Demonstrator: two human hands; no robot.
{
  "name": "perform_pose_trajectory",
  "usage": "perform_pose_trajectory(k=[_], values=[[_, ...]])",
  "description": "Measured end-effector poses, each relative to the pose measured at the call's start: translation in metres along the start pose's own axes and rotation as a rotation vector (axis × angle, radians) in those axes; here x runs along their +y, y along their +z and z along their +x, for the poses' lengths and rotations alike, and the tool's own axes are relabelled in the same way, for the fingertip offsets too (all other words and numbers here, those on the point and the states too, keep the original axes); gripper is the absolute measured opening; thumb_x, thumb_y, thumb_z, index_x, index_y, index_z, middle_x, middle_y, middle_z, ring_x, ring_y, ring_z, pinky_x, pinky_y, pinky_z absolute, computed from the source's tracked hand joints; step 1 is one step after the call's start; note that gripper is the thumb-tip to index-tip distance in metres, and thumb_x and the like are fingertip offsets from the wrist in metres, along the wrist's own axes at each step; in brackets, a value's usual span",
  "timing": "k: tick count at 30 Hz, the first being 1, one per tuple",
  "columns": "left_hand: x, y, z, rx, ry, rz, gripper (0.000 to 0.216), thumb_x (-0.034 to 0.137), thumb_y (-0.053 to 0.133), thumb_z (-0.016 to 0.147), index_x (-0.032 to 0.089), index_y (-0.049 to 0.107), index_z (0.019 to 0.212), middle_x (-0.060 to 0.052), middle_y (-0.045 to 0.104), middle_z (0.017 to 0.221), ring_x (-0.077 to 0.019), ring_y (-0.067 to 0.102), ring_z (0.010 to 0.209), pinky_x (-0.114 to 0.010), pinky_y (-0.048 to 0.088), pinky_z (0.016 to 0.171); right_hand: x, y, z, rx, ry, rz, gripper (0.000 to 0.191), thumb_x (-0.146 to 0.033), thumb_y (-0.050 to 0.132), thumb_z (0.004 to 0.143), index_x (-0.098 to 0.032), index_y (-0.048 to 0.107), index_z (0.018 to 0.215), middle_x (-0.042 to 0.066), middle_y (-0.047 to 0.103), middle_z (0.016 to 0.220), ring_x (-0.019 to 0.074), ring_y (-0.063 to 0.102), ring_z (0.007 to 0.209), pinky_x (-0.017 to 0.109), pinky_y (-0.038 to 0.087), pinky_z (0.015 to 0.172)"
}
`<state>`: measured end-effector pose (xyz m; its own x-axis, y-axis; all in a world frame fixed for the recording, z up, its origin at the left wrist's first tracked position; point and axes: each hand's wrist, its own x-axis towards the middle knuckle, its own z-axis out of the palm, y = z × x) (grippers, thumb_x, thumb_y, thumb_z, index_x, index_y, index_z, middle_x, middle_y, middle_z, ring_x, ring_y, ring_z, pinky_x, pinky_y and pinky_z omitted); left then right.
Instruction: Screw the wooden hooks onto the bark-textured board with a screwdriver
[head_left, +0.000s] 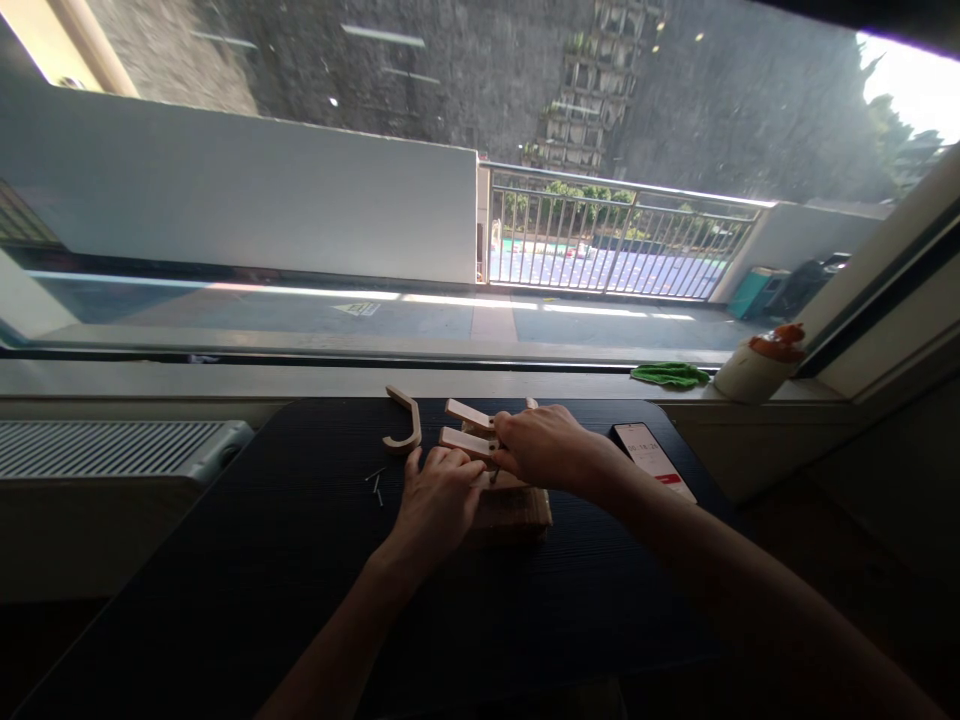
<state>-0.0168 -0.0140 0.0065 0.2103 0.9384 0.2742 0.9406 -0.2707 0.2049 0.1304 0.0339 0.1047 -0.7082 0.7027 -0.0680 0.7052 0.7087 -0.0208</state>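
My left hand [442, 488] is closed, fingers bent and pressed against the near side of a pale wooden bar [463, 442]. My right hand [551, 445] is closed around the right end of the wooden pieces, and its fingers hide much of what it grips. A second wooden bar [469, 413] lies just behind the first; dark holes show near their right ends. Below the hands sits a wooden block [517, 512]. A small metal shank, perhaps a screw, shows between the hands. A J-shaped wooden hook [409, 425] lies beyond my left hand, apart from it.
Several loose screws [377, 487] lie on the black table [300, 560] left of my left hand. A phone [652, 460] with a lit timer rests at right. On the sill [525, 380] are a green cloth [670, 374] and an orange-capped bottle [757, 368]. A radiator [112, 450] stands left.
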Motion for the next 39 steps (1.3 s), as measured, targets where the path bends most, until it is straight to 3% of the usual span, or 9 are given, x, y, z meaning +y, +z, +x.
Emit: perform_pose_trajectory(k=[8,17,24,29,34,39], values=[[0.001,-0.001,0.0,-0.003,-0.003,0.003,0.019,0.024,0.043,0.082,0.026,0.061,0.09,-0.004,0.06,0.094,-0.0231,0.046,0.101,-0.047,0.019,0.098,0.004,-0.008,-0.007,-0.037,-0.037,-0.045,0.026,-0.029,0.045,0.083,-0.019,0.05,0.107,0.006,0.065,0.086,0.0197,0.06,0.075,0.03,0.039,0.068],[0.0,0.0,0.0,0.002,0.0,0.011,0.018,0.023,0.043,0.082,0.025,0.061,0.087,-0.003,0.06,0.093,-0.0229,0.046,0.102,-0.047,0.02,0.098,0.005,0.004,0.0,0.011,-0.069,0.011,0.019,-0.029,0.045,0.085,-0.018,0.056,0.095,0.005,0.066,0.083,0.0194,0.06,0.074,0.032,0.04,0.072],[0.001,0.0,0.0,0.003,0.003,0.013,0.018,0.024,0.042,0.083,0.025,0.06,0.085,-0.003,0.06,0.094,-0.0227,0.046,0.101,-0.047,0.021,0.097,0.002,0.006,0.0,0.034,-0.009,-0.019,0.025,-0.034,0.043,0.085,-0.017,0.055,0.098,0.006,0.065,0.076,0.0199,0.06,0.069,0.035,0.039,0.074],[0.0,0.001,0.0,0.013,0.003,0.016,0.018,0.023,0.044,0.082,0.025,0.06,0.088,-0.003,0.06,0.094,-0.0233,0.046,0.101,-0.047,0.021,0.097,0.006,0.001,-0.007,0.011,-0.028,0.011,0.035,-0.036,0.053,0.076,-0.017,0.051,0.105,0.006,0.065,0.081,0.0221,0.059,0.074,0.034,0.041,0.07],[0.0,0.002,0.0,0.016,0.003,0.022,0.018,0.024,0.043,0.083,0.026,0.06,0.088,-0.003,0.06,0.093,-0.0228,0.047,0.1,-0.047,0.021,0.097,0.006,-0.002,-0.006,-0.035,-0.054,0.005,0.021,-0.028,0.05,0.079,-0.017,0.054,0.097,0.007,0.065,0.083,0.0216,0.059,0.078,0.034,0.041,0.073],[0.001,0.002,0.001,0.012,0.003,0.025,0.019,0.025,0.043,0.083,0.026,0.061,0.088,-0.003,0.06,0.094,-0.0228,0.047,0.1,-0.047,0.021,0.097,0.004,-0.002,-0.003,-0.059,-0.048,-0.015,0.02,-0.028,0.049,0.08,-0.018,0.056,0.096,0.008,0.064,0.087,0.0212,0.06,0.081,0.035,0.04,0.075]])
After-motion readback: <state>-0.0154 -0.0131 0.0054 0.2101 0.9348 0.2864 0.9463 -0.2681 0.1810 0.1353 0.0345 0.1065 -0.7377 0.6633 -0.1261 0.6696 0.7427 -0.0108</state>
